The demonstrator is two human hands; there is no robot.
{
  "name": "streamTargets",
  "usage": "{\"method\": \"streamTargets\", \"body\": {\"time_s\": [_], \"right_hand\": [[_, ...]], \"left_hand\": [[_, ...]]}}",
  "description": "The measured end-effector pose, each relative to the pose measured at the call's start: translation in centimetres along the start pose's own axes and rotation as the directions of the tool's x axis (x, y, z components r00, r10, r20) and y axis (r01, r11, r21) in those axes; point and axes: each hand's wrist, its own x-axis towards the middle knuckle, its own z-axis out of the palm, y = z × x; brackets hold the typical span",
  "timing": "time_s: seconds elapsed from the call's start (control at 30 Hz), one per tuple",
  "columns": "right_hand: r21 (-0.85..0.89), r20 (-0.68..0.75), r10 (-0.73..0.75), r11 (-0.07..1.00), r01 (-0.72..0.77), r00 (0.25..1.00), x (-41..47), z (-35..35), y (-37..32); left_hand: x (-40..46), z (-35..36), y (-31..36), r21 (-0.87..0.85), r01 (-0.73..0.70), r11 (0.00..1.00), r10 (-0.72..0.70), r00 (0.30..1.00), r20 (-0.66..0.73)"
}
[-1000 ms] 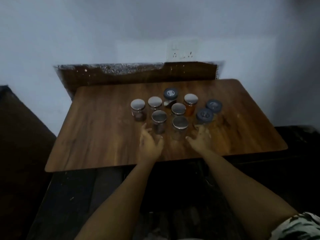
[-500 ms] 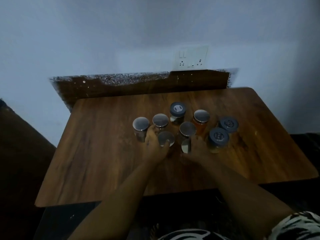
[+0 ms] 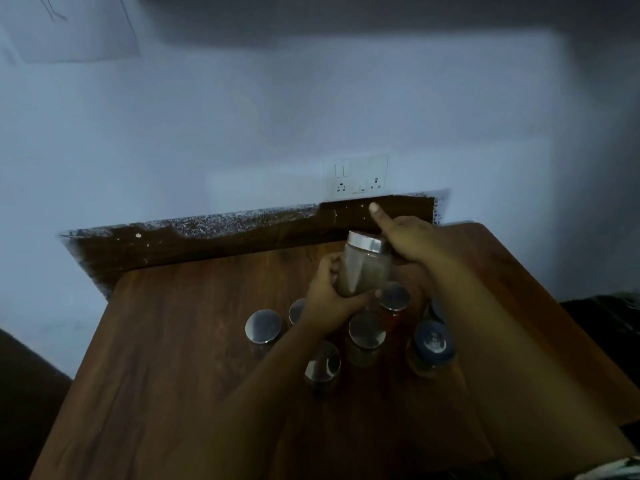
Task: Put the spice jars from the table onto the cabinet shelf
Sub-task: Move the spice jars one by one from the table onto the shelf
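My left hand (image 3: 329, 299) grips a glass spice jar (image 3: 363, 268) with a silver lid and brownish powder, held tilted above the wooden table (image 3: 180, 358). My right hand (image 3: 415, 240) is right beside the jar's lid with one finger pointing up. Its other fingers are hidden, so I cannot see whether they hold the jar. Several jars stand on the table under my arms. These include silver-lidded jars (image 3: 264, 326) (image 3: 367, 332) (image 3: 322, 362) and a blue-lidded jar (image 3: 433, 342). No cabinet shelf is in view.
A dark wooden board (image 3: 207, 244) leans on the wall behind the table. Above it is a white socket plate (image 3: 356, 178). Dark furniture (image 3: 20, 375) flanks the table on the left. The room is dim.
One silver-lidded jar has been lifted off the table and is now in my left hand. My right hand rose beside it. My view moved closer over the table.
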Motion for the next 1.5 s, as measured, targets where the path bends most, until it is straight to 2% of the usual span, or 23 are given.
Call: {"method": "streamTargets", "body": {"time_s": [0.07,0.13,0.23,0.33,0.4,0.43,0.47,0.5,0.53,0.57,0.63,0.67,0.73,0.8,0.87,0.93,0.97,1.03,1.1,1.2,1.27,1.37,1.5], "right_hand": [[0.286,0.056,-0.015,0.958,-0.001,0.998,1.2,0.0,0.0],[0.507,0.122,-0.032,0.861,-0.034,0.992,2.3,0.5,-0.1],[0.424,0.181,-0.111,0.905,0.024,0.977,4.0,0.8,-1.3],[0.321,0.117,-0.174,0.938,0.129,0.978,6.3,0.3,-3.0],[0.341,0.068,-0.151,0.932,0.119,0.986,8.0,-0.1,-3.2],[0.374,0.053,-0.137,0.921,0.107,0.989,8.7,-0.3,-3.3],[0.416,0.048,-0.126,0.904,0.095,0.991,9.1,-0.5,-3.2],[0.464,0.053,-0.117,0.883,0.079,0.992,9.5,-0.6,-3.2],[0.505,0.066,-0.107,0.861,0.059,0.992,9.7,-0.7,-3.2],[0.541,0.084,-0.106,0.840,0.044,0.991,9.9,-0.6,-3.2],[0.618,0.110,-0.109,0.786,0.018,0.988,9.7,-0.3,-3.4],[0.662,0.125,-0.109,0.749,-0.001,0.986,9.6,0.0,-3.5],[0.674,0.130,-0.125,0.739,0.005,0.984,9.2,0.7,-3.9],[0.658,0.100,-0.119,0.752,0.024,0.988,9.0,1.4,-4.3],[0.777,0.153,-0.128,0.628,-0.039,0.980,8.8,1.6,-4.4],[0.876,0.262,-0.205,0.461,-0.143,0.943,9.0,1.6,-4.4],[0.889,0.290,-0.242,0.426,-0.167,0.926,8.8,1.5,-4.4],[0.885,0.306,-0.274,0.436,-0.165,0.912,8.4,1.5,-4.4],[0.870,0.307,-0.274,0.469,-0.152,0.911,8.6,1.6,-4.3],[0.873,0.341,-0.311,0.455,-0.176,0.887,8.5,0.9,-4.4],[0.889,0.329,-0.324,0.422,-0.175,0.887,8.5,0.5,-4.6],[0.905,0.317,-0.334,0.387,-0.178,0.887,8.1,-0.1,-4.9],[0.927,0.313,-0.352,0.313,-0.204,0.882,7.7,-0.7,-5.4]], "left_hand": [[1.4,0.1,1.0,-0.029,0.043,0.999,-0.046,0.992,-0.121],[3.0,-0.1,1.7,0.082,0.055,0.995,-0.030,0.958,-0.284],[4.7,-0.1,2.9,0.339,0.033,0.940,0.125,0.893,-0.433],[6.9,-0.4,4.1,0.376,0.010,0.926,0.174,0.876,-0.450],[8.7,-0.8,3.9,0.181,0.012,0.983,0.063,0.912,-0.404],[9.3,-1.1,4.0,-0.048,0.028,0.998,-0.044,0.932,-0.359],[9.6,-1.3,4.0,-0.354,0.076,0.932,-0.181,0.945,-0.272],[9.6,-1.4,3.9,-0.592,0.143,0.793,-0.286,0.945,-0.156],[9.3,-1.5,3.7,-0.713,0.217,0.666,-0.346,0.937,-0.039],[9.0,-1.5,3.8,-0.758,0.277,0.590,-0.343,0.936,0.075],[8.5,-1.1,3.8,-0.798,0.306,0.520,-0.294,0.941,0.169],[8.3,-0.9,4.1,-0.791,0.292,0.537,-0.292,0.944,0.150],[8.6,-0.5,4.4,-0.684,0.227,0.693,-0.276,0.960,0.038],[8.9,-0.5,4.7,-0.549,0.120,0.827,-0.187,0.980,-0.068],[9.0,-1.1,5.0,-0.574,0.085,0.814,-0.147,0.987,-0.062],[9.2,-2.1,5.2,-0.684,0.107,0.721,-0.170,0.985,-0.025],[9.2,-2.4,5.3,-0.711,0.123,0.693,-0.170,0.985,0.006],[9.1,-2.6,5.8,-0.687,0.147,0.712,-0.156,0.987,0.049],[8.9,-2.4,6.4,-0.610,0.113,0.784,-0.123,0.992,0.026],[8.7,-2.5,6.9,-0.300,-0.027,0.953,-0.020,0.988,-0.152],[8.7,-2.9,7.0,-0.165,-0.071,0.984,0.056,0.994,-0.097],[8.4,-3.7,8.0,-0.310,-0.010,0.951,0.037,0.996,0.084],[8.5,-4.9,8.6,-0.268,-0.034,0.963,0.048,0.998,0.047]]}}
